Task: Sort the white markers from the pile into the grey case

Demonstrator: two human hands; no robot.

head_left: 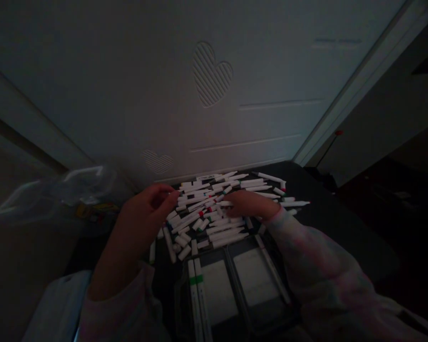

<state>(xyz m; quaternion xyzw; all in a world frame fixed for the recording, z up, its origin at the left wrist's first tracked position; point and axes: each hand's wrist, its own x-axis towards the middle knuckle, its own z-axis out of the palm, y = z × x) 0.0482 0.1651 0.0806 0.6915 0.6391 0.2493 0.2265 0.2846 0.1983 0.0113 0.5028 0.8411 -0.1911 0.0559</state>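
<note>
White markers (226, 234) and loose caps lie in a wide heap on a dark surface. At the heap's left edge is my left hand (146, 216), fingers curled and thumb tip near the fingertips, beside marker ends; whether it grips one is hard to see. My right hand (248, 204) reaches into the middle of the heap, its fingers closed on a white marker (224, 203) whose end points left. In front of me an open dark case (230, 266) has two compartments. Two markers with green bands (199, 294) stand in its left one; a single marker (273, 270) leans along the right one.
A white panel with carved hearts (212, 73) rises directly behind the heap. A clear plastic piece (53, 190) is at the left, above some yellow items (96, 209). Lower left is a pale, box-like object (57, 306). The dark tabletop (342, 237) extends right.
</note>
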